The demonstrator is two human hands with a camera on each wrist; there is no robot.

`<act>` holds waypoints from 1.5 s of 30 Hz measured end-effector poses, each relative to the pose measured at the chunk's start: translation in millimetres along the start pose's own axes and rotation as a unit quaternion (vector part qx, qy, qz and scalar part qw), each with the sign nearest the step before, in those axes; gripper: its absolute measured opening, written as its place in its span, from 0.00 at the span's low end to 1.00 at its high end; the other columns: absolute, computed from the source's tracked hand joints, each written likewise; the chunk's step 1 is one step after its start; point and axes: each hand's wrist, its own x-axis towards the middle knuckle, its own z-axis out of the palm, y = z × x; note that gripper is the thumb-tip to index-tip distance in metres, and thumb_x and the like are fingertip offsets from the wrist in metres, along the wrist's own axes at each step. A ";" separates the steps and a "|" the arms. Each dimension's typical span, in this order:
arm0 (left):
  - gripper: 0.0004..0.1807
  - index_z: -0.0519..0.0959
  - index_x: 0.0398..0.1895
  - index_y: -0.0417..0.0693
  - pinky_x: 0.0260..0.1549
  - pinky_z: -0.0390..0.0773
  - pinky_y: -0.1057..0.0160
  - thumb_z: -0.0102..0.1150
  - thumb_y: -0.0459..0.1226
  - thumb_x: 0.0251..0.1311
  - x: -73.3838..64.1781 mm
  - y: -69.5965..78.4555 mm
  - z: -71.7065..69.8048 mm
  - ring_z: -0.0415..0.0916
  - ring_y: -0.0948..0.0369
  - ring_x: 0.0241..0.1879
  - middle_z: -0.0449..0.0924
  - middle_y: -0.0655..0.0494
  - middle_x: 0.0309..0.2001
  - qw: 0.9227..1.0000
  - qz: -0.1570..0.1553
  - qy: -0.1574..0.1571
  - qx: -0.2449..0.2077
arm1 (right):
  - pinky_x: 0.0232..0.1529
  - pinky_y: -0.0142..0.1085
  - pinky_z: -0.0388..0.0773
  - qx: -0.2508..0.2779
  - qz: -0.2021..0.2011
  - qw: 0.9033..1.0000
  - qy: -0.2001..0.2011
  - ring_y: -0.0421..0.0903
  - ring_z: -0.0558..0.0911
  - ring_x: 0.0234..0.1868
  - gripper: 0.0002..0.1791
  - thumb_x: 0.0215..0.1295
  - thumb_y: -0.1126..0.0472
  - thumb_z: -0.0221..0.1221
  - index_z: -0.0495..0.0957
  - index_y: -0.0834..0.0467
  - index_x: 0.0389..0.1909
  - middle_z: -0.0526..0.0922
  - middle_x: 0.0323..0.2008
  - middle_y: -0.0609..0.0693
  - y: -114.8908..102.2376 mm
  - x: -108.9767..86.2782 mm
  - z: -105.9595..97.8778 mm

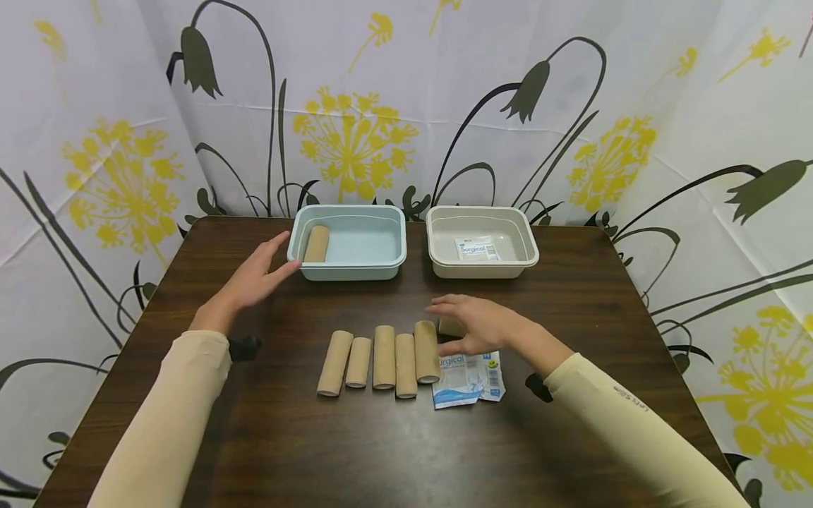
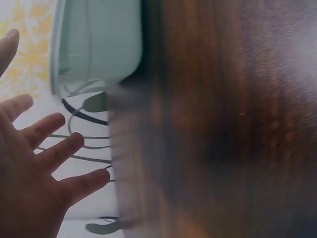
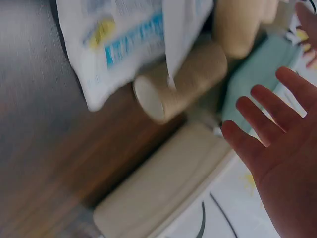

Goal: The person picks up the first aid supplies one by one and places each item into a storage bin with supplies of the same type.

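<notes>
My left hand [image 1: 250, 279] hovers at the left end of a light blue bin [image 1: 356, 271], its fingers spread and nothing in them. Inside that bin, at the left, stands a cardboard tube [image 1: 317, 244]. Over the table's middle my right hand [image 1: 473, 323] is held with fingers extended and empty, above packets [image 1: 460, 384] printed "Surgical" and a cardboard tube [image 3: 183, 82] that it partly hides in the head view. Just left of it, several cardboard tubes [image 1: 384, 356] lie side by side in a row.
A beige bin [image 1: 483, 271] stands at the back right with a white and blue packet [image 1: 476, 248] inside. Both bins sit near the far edge of the dark wooden table [image 1: 286, 437]. A flowered curtain [image 1: 356, 85] hangs behind it.
</notes>
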 end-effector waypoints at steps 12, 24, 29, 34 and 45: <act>0.46 0.39 0.79 0.45 0.64 0.48 0.33 0.50 0.54 0.71 4.5 -10.3 29.2 0.47 0.38 0.72 0.45 0.37 0.76 0.996 -0.012 0.051 -0.077 | 0.66 0.54 0.60 -0.027 -0.028 0.998 -0.041 0.55 0.56 0.74 0.53 0.52 0.32 0.66 0.59 0.48 0.75 0.52 0.76 0.54 -9.5 5.8 38.8; 0.44 0.43 0.79 0.49 0.65 0.48 0.33 0.52 0.54 0.70 12.4 -13.3 46.7 0.47 0.41 0.73 0.47 0.42 0.76 0.990 -0.014 0.102 -0.100 | 0.65 0.52 0.63 -0.035 -0.024 0.999 -0.031 0.56 0.61 0.71 0.48 0.53 0.38 0.69 0.63 0.49 0.73 0.54 0.75 0.55 -12.5 9.2 41.2; 0.46 0.39 0.80 0.52 0.66 0.46 0.34 0.52 0.54 0.69 13.8 -16.5 52.7 0.44 0.42 0.74 0.43 0.44 0.77 0.989 -0.015 0.105 -0.107 | 0.61 0.51 0.69 -0.036 -0.024 0.999 -0.027 0.54 0.64 0.70 0.46 0.53 0.38 0.69 0.66 0.49 0.72 0.57 0.74 0.55 -14.6 9.0 37.6; 0.47 0.34 0.80 0.55 0.66 0.44 0.35 0.50 0.55 0.70 14.0 -14.3 54.7 0.40 0.43 0.75 0.37 0.46 0.78 0.989 -0.017 0.099 -0.108 | 0.58 0.49 0.72 -0.035 -0.035 0.999 -0.012 0.53 0.68 0.67 0.45 0.53 0.38 0.70 0.69 0.52 0.69 0.59 0.72 0.57 -15.5 8.9 28.6; 0.50 0.29 0.79 0.56 0.66 0.44 0.35 0.49 0.58 0.69 15.7 -9.3 60.1 0.41 0.41 0.74 0.36 0.43 0.78 0.988 -0.038 0.093 -0.115 | 0.57 0.46 0.73 -0.042 -0.014 0.997 0.065 0.51 0.68 0.66 0.46 0.52 0.35 0.68 0.69 0.51 0.70 0.58 0.74 0.54 -16.6 26.0 -0.4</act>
